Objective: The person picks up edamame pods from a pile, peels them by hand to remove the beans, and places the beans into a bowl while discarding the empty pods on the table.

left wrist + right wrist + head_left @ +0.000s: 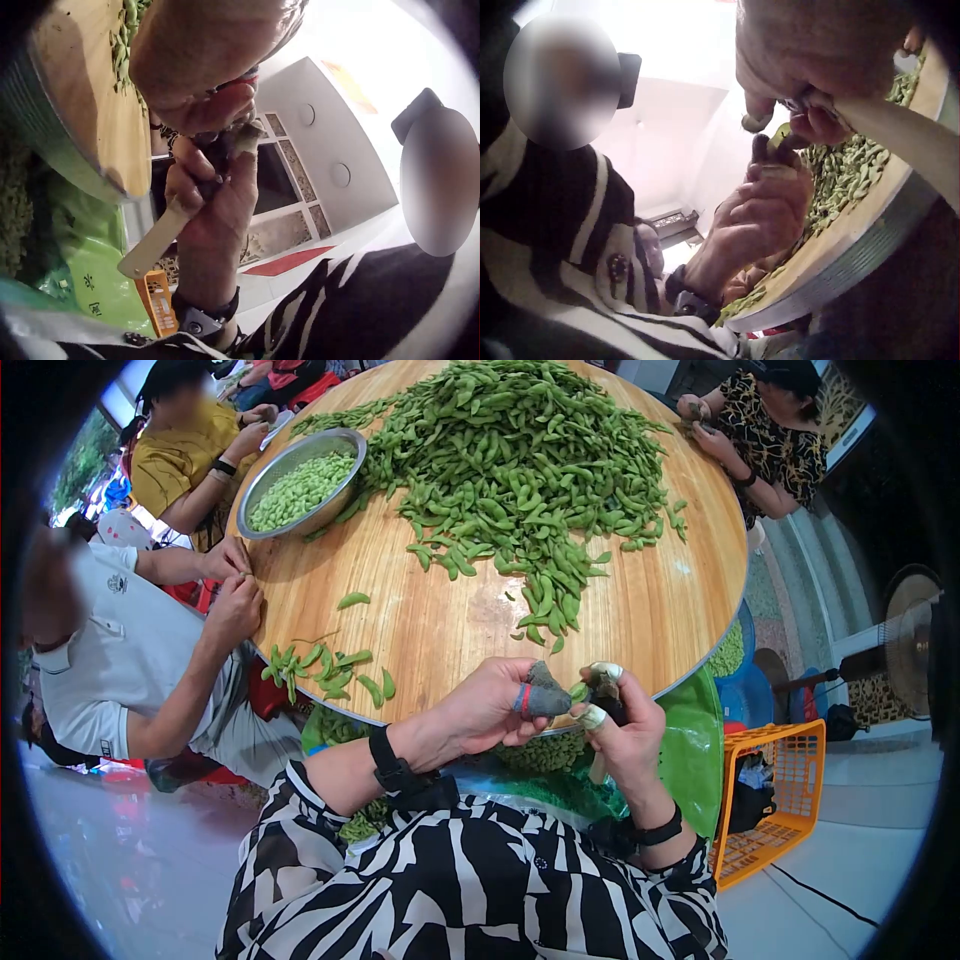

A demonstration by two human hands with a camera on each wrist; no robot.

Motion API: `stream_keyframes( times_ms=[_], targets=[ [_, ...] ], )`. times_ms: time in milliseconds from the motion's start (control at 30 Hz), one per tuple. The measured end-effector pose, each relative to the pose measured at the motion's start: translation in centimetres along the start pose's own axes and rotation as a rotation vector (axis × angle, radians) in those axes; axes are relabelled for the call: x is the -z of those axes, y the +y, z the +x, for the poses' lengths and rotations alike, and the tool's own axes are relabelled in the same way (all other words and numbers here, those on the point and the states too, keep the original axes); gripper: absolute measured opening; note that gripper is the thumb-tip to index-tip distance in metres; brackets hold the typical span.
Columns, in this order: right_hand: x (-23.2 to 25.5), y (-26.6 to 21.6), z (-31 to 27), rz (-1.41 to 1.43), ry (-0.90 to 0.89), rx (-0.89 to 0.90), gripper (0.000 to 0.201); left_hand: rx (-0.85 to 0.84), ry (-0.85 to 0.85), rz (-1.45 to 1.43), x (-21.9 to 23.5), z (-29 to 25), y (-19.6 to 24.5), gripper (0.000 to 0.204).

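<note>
My left hand point(488, 703) wears grey finger covers point(545, 698), one with a red band, and pinches a green soybean pod point(781, 136) at its fingertips. Facing it just beyond the table's near edge, my right hand point(632, 732) has pale wrapping on thumb and forefinger, close against the pod. A flat, cream-coloured handle point(155, 241) sticks out below the right palm, gripped by curled fingers. The dark part of that tool is mostly hidden in the hand, so I cannot tell its kind. Ahead lies a large heap of soybean pods point(520, 460).
The round wooden table point(330, 590) carries a metal bowl point(258, 532) of shelled beans and a few loose pods point(335, 672) near its left edge. Three people work around it. An orange crate point(790, 735) and green plastic sheet point(705, 745) sit at my right.
</note>
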State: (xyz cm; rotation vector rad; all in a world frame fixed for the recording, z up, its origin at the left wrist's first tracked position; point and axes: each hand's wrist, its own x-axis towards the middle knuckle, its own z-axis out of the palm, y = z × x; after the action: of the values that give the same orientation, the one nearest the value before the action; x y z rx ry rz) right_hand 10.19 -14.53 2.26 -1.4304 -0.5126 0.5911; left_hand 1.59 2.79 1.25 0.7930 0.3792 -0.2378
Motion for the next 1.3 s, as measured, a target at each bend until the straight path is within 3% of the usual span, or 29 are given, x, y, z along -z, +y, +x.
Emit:
stream_keyframes(
  times_ms=[200,267,667,767,1067,1233,1300],
  targets=[
    [1.1,0.7,0.7,-0.149,-0.169,0.02,0.023,0.089,-0.024,-0.072,0.5,0.1,-0.8,0.007],
    [1.1,1.0,0.4,-0.012,-0.143,-0.074,0.02,0.137,-0.105,-0.163,0.7,0.4,-1.5,0.013],
    [1.0,1.9,-0.9,0.129,-0.103,-0.025,0.022,0.159,-0.108,-0.155,-0.2,0.8,-1.6,0.008],
    [1.3,2.6,-1.2,-0.023,-0.136,0.051,0.023,0.161,-0.058,-0.145,-0.3,0.6,-1.9,0.009],
    [2.2,1.2,-0.8,-0.121,-0.156,-0.099,0.014,0.093,0.054,0.105,-0.7,0.4,-2.3,0.014],
    [1.9,1.9,-0.9,-0.439,-0.22,0.061,0.014,0.053,0.095,0.357,-0.7,-0.5,-2.3,0.013],
    [1.9,2.1,-1.0,-0.563,-0.215,0.112,0.012,0.086,0.068,0.326,-0.5,-0.7,-2.5,0.012]
  ],
)
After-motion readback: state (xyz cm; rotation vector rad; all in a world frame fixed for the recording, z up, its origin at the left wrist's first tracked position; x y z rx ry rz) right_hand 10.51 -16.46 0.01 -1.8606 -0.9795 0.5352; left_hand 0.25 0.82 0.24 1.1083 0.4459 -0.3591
